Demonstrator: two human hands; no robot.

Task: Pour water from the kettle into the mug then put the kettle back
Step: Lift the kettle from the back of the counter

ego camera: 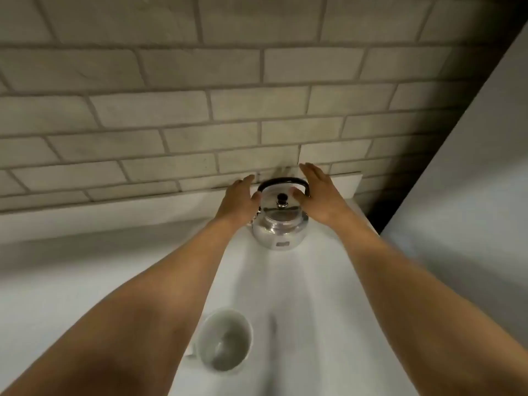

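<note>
White counter (300, 295) under the brick wall: kettle (278, 224) far, mug (225, 340) near; left hand (238, 202) and right hand (317, 195) flank it open, holding nothing, so a careless grab could tip it.

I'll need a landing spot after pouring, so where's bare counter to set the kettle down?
The open strip of white counter between the shiny metal kettle and the white ceramic mug is bare. It is crowded at the brick wall, where the left hand and right hand flank the kettle.
</note>
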